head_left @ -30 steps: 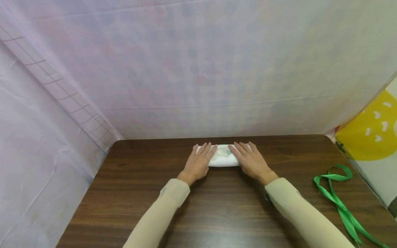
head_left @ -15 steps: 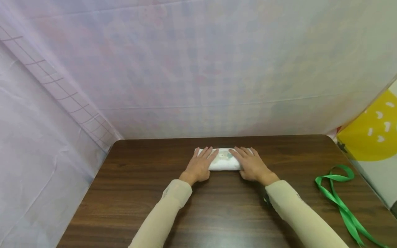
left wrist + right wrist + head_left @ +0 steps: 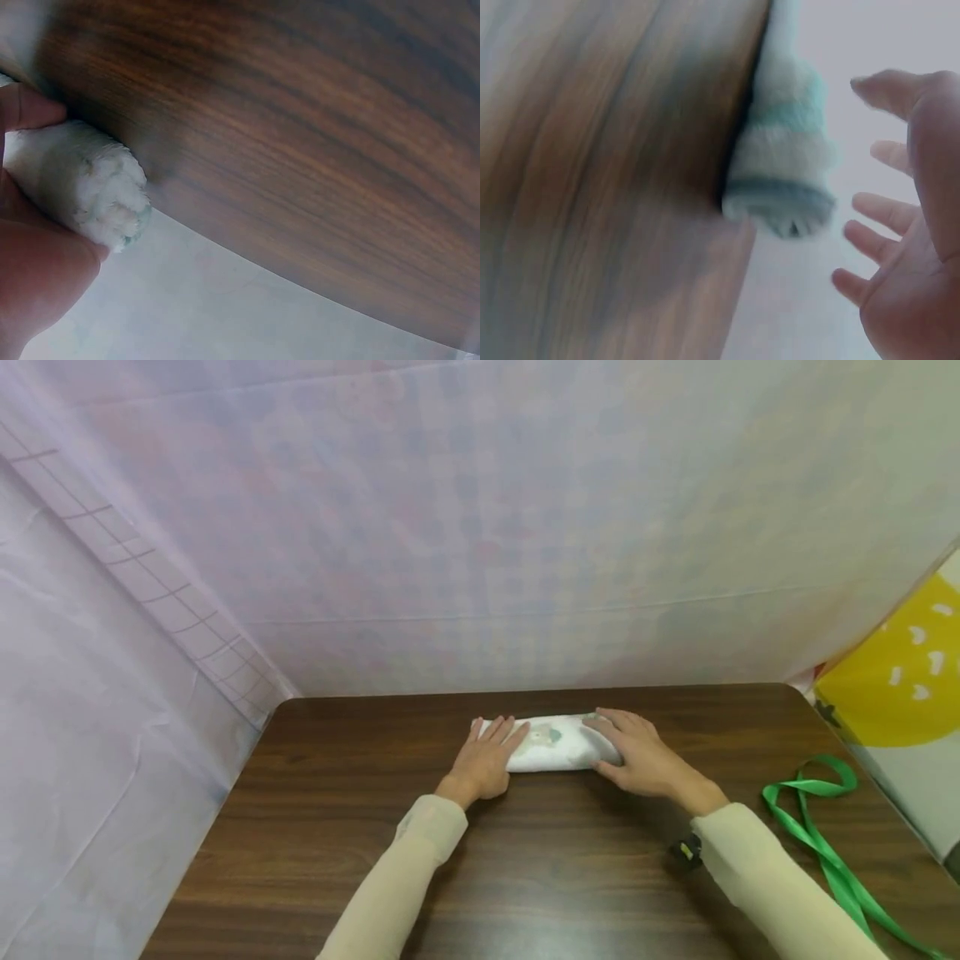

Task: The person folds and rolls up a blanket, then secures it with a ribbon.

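A white rolled towel (image 3: 558, 743) with pale green patches lies across the far part of the brown table. My left hand (image 3: 483, 764) lies over its left end. In the left wrist view the fingers and thumb grip the towel from both sides, its fluffy spiral end sticking out past them. My right hand (image 3: 637, 756) is at the right end, its fingers spread and loosely bent. The right wrist view shows this hand (image 3: 915, 240) apart from the towel (image 3: 780, 150), whose end is bare there.
A green ribbon (image 3: 813, 835) lies in loose loops on the right side of the wooden table (image 3: 315, 852). Pale printed sheeting (image 3: 480, 527) hangs behind the table's far edge, with more sheeting (image 3: 90, 760) at the left. A small black device (image 3: 686, 850) is at my right wrist.
The towel came slightly nearer at first. Since then my right hand has slid off to the right and come off the towel's end, uncovering more of it. My left hand stays in place.
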The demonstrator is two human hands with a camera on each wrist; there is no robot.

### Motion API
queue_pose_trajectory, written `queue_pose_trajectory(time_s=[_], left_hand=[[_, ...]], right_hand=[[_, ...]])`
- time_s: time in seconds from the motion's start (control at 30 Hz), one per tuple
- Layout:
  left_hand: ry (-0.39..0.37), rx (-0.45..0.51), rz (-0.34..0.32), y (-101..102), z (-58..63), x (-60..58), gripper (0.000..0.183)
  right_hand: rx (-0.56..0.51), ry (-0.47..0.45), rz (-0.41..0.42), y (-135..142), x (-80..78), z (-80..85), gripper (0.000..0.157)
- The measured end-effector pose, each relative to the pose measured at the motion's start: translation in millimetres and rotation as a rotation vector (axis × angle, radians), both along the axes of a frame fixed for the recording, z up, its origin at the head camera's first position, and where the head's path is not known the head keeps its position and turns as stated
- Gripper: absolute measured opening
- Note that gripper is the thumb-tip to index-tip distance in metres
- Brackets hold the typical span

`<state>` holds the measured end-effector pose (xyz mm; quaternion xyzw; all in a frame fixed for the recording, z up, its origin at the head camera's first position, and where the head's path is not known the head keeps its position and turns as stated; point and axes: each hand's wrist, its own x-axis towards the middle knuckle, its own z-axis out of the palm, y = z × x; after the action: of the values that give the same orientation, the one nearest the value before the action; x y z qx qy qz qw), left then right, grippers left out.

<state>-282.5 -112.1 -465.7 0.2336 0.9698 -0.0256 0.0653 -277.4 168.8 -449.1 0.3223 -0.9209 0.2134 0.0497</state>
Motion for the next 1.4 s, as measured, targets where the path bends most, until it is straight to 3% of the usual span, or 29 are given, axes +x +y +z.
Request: queue_pose_trajectory(time_s=[0.37, 0.7, 0.8, 0.97, 1.2, 1.4], left_hand=[[0.003, 0.017, 0.016, -5.1, -1.7, 2.4, 0.088], [0.031, 0.006, -0.004, -4.0, -3.6, 2.0, 0.088], [0.030, 0.007, -0.004, -3.4, -3.1, 2.2, 0.088], [0.017, 0.015, 0.009, -2.5, -2.2, 3.0, 0.088], [0.084, 0.042, 0.005, -2.0, -3.0, 2.0, 0.089], [0.127, 0.040, -0.022, -2.0, -2.9, 1.2, 0.091]], right_hand=[[-0.042, 0.031, -0.196, 77.6, 29.6, 10.3, 0.042], [-0.091, -0.137, -0.432, 158.8, 59.2, 8.1, 0.030], [-0.087, -0.233, -0.471, 175.5, 68.2, 5.1, 0.030], [-0.060, -0.322, -0.481, 184.9, 80.5, -8.3, 0.037], [-0.020, -0.284, -0.476, 187.1, 82.7, -23.4, 0.036], [-0.039, -0.254, -0.491, 187.1, 84.0, -24.6, 0.021]])
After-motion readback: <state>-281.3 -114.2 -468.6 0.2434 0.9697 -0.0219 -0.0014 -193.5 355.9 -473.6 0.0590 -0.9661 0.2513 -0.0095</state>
